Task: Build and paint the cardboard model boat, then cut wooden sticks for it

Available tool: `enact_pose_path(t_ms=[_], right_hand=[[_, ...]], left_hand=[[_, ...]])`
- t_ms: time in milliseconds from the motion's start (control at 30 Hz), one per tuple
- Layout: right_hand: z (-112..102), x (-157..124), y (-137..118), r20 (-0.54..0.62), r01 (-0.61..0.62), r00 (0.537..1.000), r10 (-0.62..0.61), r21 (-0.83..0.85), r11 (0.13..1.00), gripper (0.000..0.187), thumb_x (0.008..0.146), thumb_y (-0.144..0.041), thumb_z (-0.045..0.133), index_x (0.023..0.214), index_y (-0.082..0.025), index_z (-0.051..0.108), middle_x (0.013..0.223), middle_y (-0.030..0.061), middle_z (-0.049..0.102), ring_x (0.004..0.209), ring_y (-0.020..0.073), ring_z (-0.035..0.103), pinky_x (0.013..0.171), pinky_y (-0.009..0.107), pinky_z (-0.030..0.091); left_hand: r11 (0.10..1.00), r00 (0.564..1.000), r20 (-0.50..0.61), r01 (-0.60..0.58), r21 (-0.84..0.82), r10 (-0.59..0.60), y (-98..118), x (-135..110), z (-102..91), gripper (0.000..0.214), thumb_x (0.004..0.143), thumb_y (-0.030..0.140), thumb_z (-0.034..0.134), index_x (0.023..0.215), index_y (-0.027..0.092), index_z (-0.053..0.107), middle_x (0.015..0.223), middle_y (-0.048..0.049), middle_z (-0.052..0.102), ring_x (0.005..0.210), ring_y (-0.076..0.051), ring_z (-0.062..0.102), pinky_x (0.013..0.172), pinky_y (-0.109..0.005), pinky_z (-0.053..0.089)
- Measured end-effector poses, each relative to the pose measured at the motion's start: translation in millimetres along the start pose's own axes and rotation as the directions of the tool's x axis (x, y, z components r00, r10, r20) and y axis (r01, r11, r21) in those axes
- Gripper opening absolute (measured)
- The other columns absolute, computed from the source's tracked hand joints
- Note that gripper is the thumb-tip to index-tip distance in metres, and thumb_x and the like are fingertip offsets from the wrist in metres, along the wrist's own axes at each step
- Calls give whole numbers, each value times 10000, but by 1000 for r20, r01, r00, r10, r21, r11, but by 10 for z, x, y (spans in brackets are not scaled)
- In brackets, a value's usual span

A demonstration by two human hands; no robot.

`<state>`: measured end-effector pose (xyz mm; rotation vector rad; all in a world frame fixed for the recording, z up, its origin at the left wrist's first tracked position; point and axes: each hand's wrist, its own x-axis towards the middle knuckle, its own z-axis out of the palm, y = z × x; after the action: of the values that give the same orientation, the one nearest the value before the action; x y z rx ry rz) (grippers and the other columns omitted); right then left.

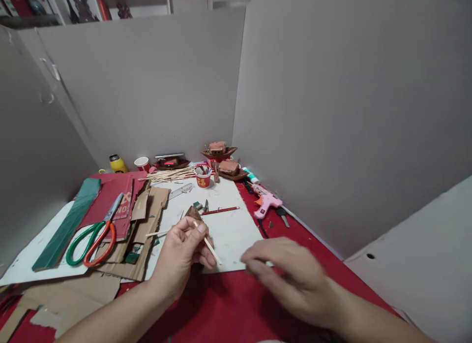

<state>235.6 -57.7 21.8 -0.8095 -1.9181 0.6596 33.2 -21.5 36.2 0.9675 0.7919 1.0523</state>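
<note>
In the middle of the head view my left hand (188,242) is closed, with a thin pale wooden stick (211,247) pinched between thumb and fingers. A brown pointed piece (192,212), like the tip of a small model boat, shows behind that hand; most of it is hidden, and I cannot tell whether the hand also grips it. My right hand (291,274) is apart from it, over the red cloth at the right. Its fingers are smeared by motion, and a small pale speck shows beneath them. Another pale stick (157,233) lies left of my left hand.
Scissors (98,239) lie on cardboard sheets (157,205) at left, beside a green strip (68,225). A pink glue gun (266,200) is at right. Farther back are a paper cup (202,178), bundled sticks (173,174) and model boats (229,169). Grey panels (147,87) enclose the table.
</note>
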Motion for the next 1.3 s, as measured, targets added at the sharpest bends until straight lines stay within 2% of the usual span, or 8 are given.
enact_pose_path(t_ms=[133, 267, 433, 567, 833, 967, 1100, 1300], right_hand=[[158, 169, -68, 103, 173, 982, -158, -165, 971, 83, 913, -220, 540, 874, -190, 607, 707, 24, 664, 615, 121, 583, 605, 232, 440], [208, 229, -60, 109, -5, 994, 18, -116, 993, 157, 936, -250, 500, 823, -190, 590, 699, 11, 640, 603, 110, 556, 582, 217, 421], [249, 210, 18, 178, -274, 951, 254, 102, 956, 259, 953, -372, 469, 787, -183, 531, 630, -17, 563, 526, 96, 509, 515, 211, 401], [305, 174, 91, 254, -396, 911, 324, 325, 859, 302, 964, -461, 424, 847, -186, 467, 675, -21, 546, 505, 79, 509, 502, 199, 415], [325, 166, 149, 299, -468, 881, 365, 453, 759, 351, 884, -518, 552, 841, -175, 491, 665, -26, 549, 488, 65, 504, 469, 179, 407], [324, 182, 160, 233, -445, 896, 379, 457, 770, 325, 864, -476, 603, 808, -169, 511, 675, -9, 586, 490, 66, 520, 457, 181, 407], [287, 203, 175, 59, -394, 902, 428, 515, 761, 308, 850, -450, 632, 791, -163, 539, 657, -1, 618, 467, 75, 541, 452, 195, 432], [222, 258, 232, -183, -305, 851, 492, 590, 747, 320, 803, -448, 689, 729, -166, 556, 596, -11, 635, 406, 74, 524, 414, 193, 423]], left_hand=[[999, 999, 26, -37, 19, 37, -23, -27, -4, 236, 855, 361, 625, 802, 195, 465, 561, 54, 634, 414, -85, 585, 435, -173, 461], [996, 997, 18, -78, 35, 78, -22, -35, 1, 257, 848, 383, 629, 801, 202, 453, 537, 48, 637, 424, -95, 591, 451, -182, 470], [991, 992, -12, -123, 58, 124, -28, -32, 24, 254, 859, 373, 616, 793, 207, 434, 530, 46, 639, 443, -94, 595, 467, -178, 463], [990, 992, -8, -126, 65, 127, -61, -31, 18, 233, 868, 359, 606, 794, 207, 446, 538, 55, 626, 448, -93, 594, 472, -183, 470], [993, 995, 10, -103, 55, 102, -94, -13, 6, 220, 854, 350, 633, 781, 204, 485, 540, 56, 627, 458, -96, 599, 490, -197, 492], [989, 992, -5, -122, 79, 123, -91, -3, 4, 220, 862, 368, 616, 761, 192, 528, 566, 43, 631, 494, -107, 619, 515, -218, 514], [981, 992, -23, -122, 153, 127, -67, -11, -27, 256, 860, 403, 606, 752, 172, 582, 659, 6, 664, 528, -107, 629, 541, -222, 512], [957, 992, 121, -72, 281, 39, -82, -40, -61, 257, 848, 384, 628, 726, 158, 617, 657, -10, 661, 528, -96, 605, 534, -204, 463]])
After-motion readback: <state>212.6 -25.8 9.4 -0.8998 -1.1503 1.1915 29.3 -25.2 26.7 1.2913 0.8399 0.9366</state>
